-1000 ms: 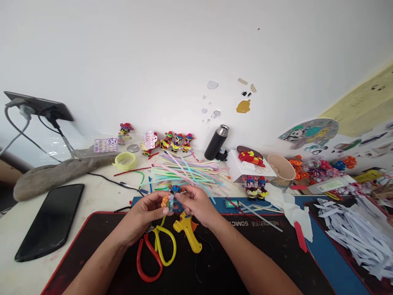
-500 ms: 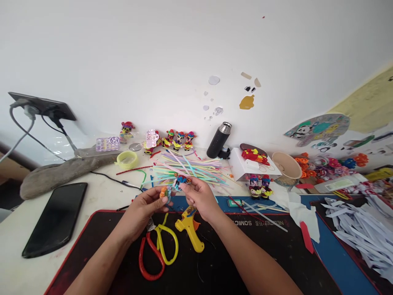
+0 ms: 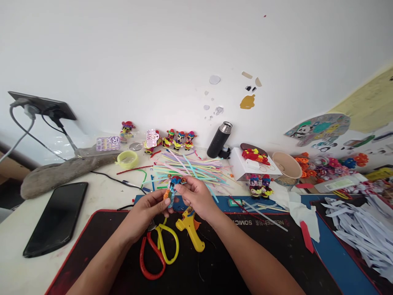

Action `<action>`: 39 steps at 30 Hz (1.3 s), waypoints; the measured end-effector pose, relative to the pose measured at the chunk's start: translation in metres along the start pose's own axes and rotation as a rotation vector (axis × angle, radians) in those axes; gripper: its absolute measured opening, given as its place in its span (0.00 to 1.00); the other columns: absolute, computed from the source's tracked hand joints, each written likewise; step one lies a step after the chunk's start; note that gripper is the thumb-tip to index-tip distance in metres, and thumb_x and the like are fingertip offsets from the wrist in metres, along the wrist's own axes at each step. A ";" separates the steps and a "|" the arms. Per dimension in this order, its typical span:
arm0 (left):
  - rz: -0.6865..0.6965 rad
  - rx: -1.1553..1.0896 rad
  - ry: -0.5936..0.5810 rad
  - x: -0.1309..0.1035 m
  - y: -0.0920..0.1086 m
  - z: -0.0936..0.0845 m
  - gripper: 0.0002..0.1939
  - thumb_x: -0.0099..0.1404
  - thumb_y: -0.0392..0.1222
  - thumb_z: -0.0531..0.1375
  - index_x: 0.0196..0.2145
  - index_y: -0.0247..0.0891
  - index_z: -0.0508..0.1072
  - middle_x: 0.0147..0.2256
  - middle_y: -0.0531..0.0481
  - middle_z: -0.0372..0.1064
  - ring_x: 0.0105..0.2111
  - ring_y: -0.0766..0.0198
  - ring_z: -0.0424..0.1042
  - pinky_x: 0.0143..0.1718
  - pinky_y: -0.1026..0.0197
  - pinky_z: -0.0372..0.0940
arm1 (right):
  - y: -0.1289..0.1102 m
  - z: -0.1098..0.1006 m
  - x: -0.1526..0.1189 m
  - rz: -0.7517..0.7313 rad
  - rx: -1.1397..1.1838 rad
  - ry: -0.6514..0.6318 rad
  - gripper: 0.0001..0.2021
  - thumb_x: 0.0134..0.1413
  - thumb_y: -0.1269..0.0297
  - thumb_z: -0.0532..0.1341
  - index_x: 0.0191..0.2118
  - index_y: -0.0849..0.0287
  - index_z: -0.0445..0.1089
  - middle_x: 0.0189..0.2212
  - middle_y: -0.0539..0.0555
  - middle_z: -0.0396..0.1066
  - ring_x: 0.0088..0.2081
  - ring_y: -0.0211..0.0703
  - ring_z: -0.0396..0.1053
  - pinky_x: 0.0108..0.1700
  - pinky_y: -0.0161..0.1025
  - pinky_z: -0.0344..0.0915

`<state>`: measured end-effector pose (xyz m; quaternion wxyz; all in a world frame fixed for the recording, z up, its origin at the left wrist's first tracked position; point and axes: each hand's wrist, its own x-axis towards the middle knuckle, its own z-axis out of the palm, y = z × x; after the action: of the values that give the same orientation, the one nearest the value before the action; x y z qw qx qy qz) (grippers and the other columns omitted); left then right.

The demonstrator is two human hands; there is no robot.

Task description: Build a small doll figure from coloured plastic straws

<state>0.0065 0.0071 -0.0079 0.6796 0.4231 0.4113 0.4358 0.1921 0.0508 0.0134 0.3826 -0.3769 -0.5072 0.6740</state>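
Over the front of the desk, my left hand (image 3: 150, 209) is closed on the light-blue and orange body of a small fuzzy doll (image 3: 171, 197). The fingers of my right hand (image 3: 199, 197) pinch the doll's head (image 3: 175, 181), which wears a blue and red hat. Head and body meet, the head on top; whether they are fixed together I cannot tell. Below my hands, a yellow glue gun (image 3: 192, 233) lies on the black mat (image 3: 245, 262). Left of it are scissors (image 3: 152, 260) with one red and one yellow handle, their blades partly hidden by my left hand.
Pastel sticks (image 3: 196, 166) lie piled behind my hands. Finished dolls (image 3: 180, 140) line the wall, with more dolls (image 3: 260, 186) at right. A black thermos (image 3: 219, 139) stands behind. A dark tablet (image 3: 57, 219) lies left; paper strips (image 3: 359, 233) heap at right.
My right hand has moved a little left and brought the doll's head onto the body in my left hand. Earlier the two parts were tilted and side by side.
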 end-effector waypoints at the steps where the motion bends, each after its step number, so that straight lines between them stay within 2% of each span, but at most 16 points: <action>1: 0.002 0.006 -0.011 0.000 0.000 0.000 0.17 0.62 0.55 0.72 0.41 0.39 0.85 0.31 0.48 0.76 0.31 0.60 0.72 0.34 0.61 0.70 | 0.000 0.000 0.000 -0.001 0.001 0.001 0.21 0.54 0.45 0.71 0.41 0.58 0.72 0.21 0.42 0.60 0.19 0.31 0.51 0.22 0.34 0.46; 17: 0.005 0.006 -0.048 0.000 -0.002 0.001 0.18 0.60 0.55 0.74 0.39 0.38 0.83 0.31 0.49 0.75 0.32 0.61 0.71 0.36 0.61 0.68 | 0.008 -0.002 -0.001 -0.008 0.001 -0.016 0.19 0.57 0.48 0.71 0.42 0.60 0.72 0.19 0.40 0.59 0.18 0.30 0.50 0.20 0.33 0.46; 29: -0.006 0.111 -0.036 0.001 0.000 0.002 0.21 0.59 0.59 0.73 0.37 0.37 0.84 0.30 0.49 0.74 0.31 0.60 0.70 0.33 0.60 0.68 | 0.012 -0.006 -0.002 -0.032 -0.101 -0.012 0.19 0.60 0.47 0.69 0.44 0.60 0.72 0.17 0.39 0.57 0.16 0.30 0.50 0.19 0.32 0.47; 39: -0.006 0.148 -0.032 0.001 -0.004 0.000 0.19 0.61 0.59 0.72 0.37 0.39 0.83 0.29 0.50 0.72 0.30 0.61 0.69 0.32 0.61 0.66 | 0.014 -0.004 -0.003 0.006 -0.006 -0.020 0.20 0.58 0.48 0.70 0.45 0.60 0.70 0.16 0.37 0.56 0.16 0.29 0.47 0.19 0.33 0.45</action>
<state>0.0073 0.0067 -0.0116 0.6542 0.4778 0.4329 0.3953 0.1949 0.0465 -0.0006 0.3743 -0.3728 -0.5119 0.6774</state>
